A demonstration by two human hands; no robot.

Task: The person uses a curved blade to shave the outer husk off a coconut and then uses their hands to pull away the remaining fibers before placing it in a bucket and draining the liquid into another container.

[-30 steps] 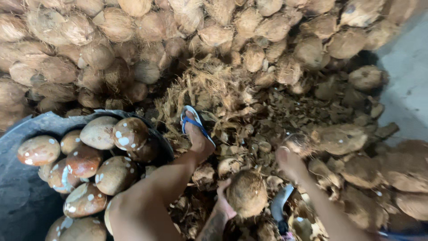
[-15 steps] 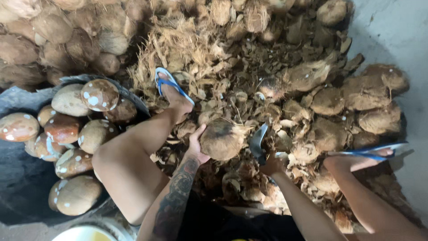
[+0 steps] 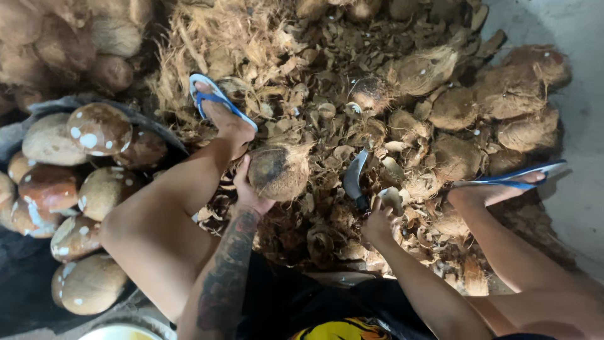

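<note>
Husk scraps (image 3: 314, 126) litter the floor between both legs; peeled coconuts (image 3: 82, 189) crowd the left; unhusked coconuts (image 3: 503, 107) block the right; bare concrete (image 3: 579, 189) lies beyond.

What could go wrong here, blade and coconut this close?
1. The left hand cups the coconut bare, while the right hand holds a curved blade just beside it; a slip could cut fingers.
2. Both feet, in thin sandals, rest on loose husk scraps near the blade: unstable footing.
</note>
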